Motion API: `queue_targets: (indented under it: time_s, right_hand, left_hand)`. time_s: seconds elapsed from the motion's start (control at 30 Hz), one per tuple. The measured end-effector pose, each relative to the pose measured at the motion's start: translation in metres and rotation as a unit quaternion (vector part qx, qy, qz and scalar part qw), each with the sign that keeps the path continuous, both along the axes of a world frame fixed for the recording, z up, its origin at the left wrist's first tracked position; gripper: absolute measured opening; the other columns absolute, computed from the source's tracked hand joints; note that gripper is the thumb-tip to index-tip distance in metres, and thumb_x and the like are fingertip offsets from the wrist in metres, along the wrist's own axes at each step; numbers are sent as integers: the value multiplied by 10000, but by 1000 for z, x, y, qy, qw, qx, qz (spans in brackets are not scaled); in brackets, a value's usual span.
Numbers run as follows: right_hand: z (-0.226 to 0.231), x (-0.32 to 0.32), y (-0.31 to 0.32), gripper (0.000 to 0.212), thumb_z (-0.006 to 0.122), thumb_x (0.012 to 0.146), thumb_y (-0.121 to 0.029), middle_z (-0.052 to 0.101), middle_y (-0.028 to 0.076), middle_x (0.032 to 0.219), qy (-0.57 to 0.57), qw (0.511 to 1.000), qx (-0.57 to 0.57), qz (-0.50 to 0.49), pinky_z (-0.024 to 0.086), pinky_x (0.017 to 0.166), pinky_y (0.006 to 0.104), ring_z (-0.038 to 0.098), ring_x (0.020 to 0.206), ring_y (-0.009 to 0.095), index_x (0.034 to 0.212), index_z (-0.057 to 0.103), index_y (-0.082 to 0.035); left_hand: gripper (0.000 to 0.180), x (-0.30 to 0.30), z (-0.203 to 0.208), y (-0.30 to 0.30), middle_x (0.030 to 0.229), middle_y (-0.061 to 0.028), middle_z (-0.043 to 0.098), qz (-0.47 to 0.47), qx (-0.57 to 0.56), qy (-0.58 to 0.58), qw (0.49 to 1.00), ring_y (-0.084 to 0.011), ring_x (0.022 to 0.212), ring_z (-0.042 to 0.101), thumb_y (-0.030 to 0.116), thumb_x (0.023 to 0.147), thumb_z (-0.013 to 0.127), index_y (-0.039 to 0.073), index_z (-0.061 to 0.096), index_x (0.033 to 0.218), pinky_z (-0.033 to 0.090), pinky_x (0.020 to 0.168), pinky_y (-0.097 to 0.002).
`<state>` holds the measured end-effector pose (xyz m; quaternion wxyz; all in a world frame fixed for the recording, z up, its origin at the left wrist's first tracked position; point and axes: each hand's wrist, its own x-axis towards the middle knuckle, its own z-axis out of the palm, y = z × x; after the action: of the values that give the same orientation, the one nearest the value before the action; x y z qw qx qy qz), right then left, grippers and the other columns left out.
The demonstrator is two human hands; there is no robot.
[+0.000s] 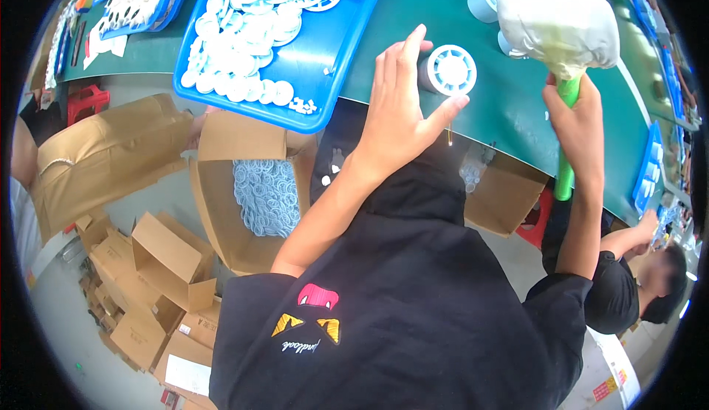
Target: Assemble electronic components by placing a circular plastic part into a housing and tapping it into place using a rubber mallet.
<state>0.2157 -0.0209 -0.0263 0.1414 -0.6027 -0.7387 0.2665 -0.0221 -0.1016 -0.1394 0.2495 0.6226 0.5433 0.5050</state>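
Spool [450, 70] sits between spread left fingers [408, 59]; right fingers [572, 111] grip mallet [559, 29].

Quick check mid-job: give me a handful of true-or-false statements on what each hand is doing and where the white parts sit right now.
1. The right hand holds a green-handled mallet. True.
2. The left hand rests beside a white spool on the green table. True.
3. The blue tray is empty. False: it is heaped with white round parts.
4. The mallet head is bare metal. False: it is wrapped in whitish covering.
5. The open cardboard box below the table holds pale rings. True.
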Motion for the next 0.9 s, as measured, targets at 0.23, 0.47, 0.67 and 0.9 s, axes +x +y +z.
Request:
queue_targets:
  time_s: [0.23, 0.47, 0.67, 0.9]
  right_hand:
    - [30, -28, 10, 221, 683, 935, -67, 718, 264, 908, -18, 999, 41, -20, 528, 699, 427, 720, 796, 396, 1114, 641, 56]
    - [24, -30, 25, 336, 698, 898, -65, 717, 288, 923, -34, 988, 89, 123, 551, 768, 470, 694, 869, 487, 1227, 664, -3]
    - [17, -36, 21, 349, 731, 884, -134, 712, 236, 861, -215, 928, 207, 222, 571, 789, 530, 704, 876, 450, 1217, 662, -54]
    - [61, -17, 9, 264, 689, 895, -45, 736, 225, 891, -65, 984, 127, 109, 536, 703, 406, 699, 732, 393, 1156, 696, -5]
  left_hand:
    - [846, -8, -3, -3, 1476, -249, 536, -34, -31, -11, 999, -372, 1396, 498, 174, 960, 727, -41, 272, 1640, 340, 1219, -473]
    - [880, -9, -5, -3, 1510, -233, 541, -40, -46, -43, 997, -325, 1378, 527, 189, 977, 720, -38, 211, 1658, 339, 1227, -454]
    - [924, -4, 14, -1, 1522, -210, 562, -58, -131, -148, 979, -296, 1252, 623, 189, 970, 752, -27, 182, 1664, 472, 1114, -433]
    - [739, 56, 5, 8, 1501, -261, 526, -73, -88, -69, 991, -357, 1350, 565, 222, 1009, 721, -44, 354, 1593, 529, 1058, -418]
